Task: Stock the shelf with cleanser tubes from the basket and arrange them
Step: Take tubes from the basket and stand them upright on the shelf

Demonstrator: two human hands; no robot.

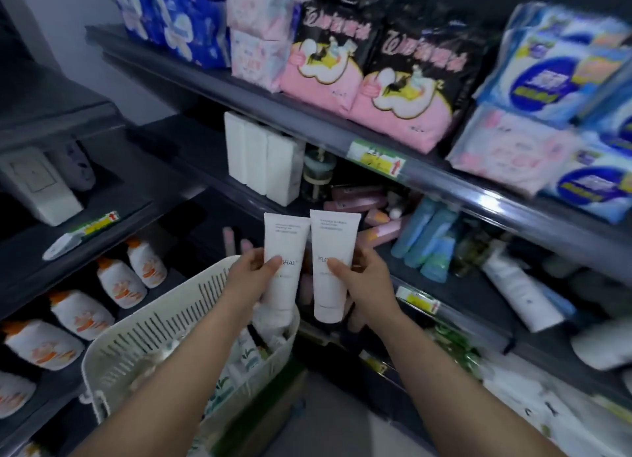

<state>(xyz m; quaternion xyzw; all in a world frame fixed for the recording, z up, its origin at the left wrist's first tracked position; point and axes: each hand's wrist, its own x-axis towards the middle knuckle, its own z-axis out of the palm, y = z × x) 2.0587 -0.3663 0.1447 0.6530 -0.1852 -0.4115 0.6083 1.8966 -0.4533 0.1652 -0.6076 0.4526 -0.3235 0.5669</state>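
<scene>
Holding one white cleanser tube each, the left hand (254, 272) wraps around the left tube (283, 261) and the right hand (359, 275) around the right tube (331, 265). Both tubes stand cap-down, side by side, above the white basket (143, 337) and in front of the dark shelf (455, 285).

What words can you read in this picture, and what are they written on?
"ORAL", the end of a word half hidden by a thumb: on the left tube, held in the left hand.
"FLO", the start of the same word: on the right tube, held in the right hand.
Small print on top of both tubes: too tiny to read.
Black and pink packs: curly writing, too blurred.
Shelf price tags: unreadable.
</scene>
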